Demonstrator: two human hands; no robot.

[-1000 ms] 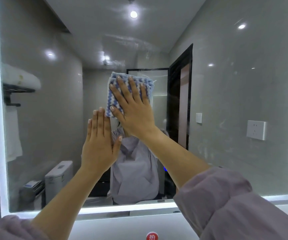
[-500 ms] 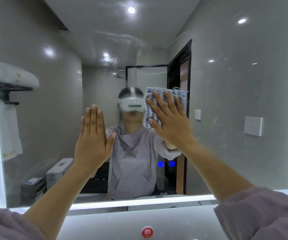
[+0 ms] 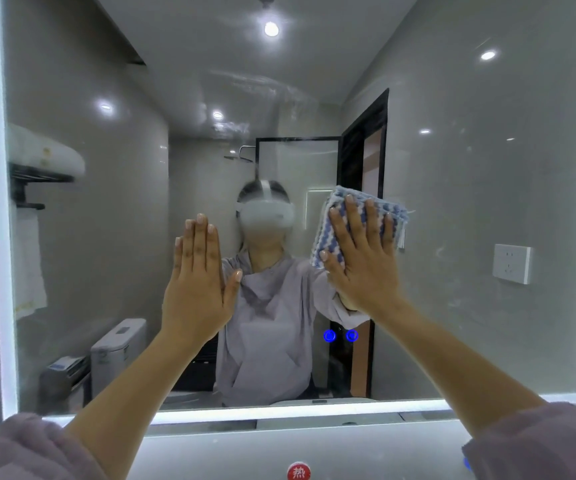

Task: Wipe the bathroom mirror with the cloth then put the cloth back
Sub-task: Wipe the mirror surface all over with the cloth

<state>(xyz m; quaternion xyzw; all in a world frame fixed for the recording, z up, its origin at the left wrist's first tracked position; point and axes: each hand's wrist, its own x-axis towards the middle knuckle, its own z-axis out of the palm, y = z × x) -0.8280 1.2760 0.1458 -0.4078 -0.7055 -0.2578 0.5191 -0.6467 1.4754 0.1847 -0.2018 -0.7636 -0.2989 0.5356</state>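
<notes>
Pressing folded blue-and-white cloth (image 3: 331, 233) flat against mirror (image 3: 470, 209) with right hand (image 3: 362, 268), fingers straight and slightly spread, just at 3 o'clock from glass centre. Laying left hand (image 3: 198, 285) flat on glass at 9 o'clock from cloth, fingers straight and together, holding nothing. Noting red round sticker (image 3: 298, 472) at 6 o'clock, below lit mirror edge.

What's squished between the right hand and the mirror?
The blue-and-white cloth, pressed flat against the mirror under the right hand and its straight fingers, in the head view.
</notes>
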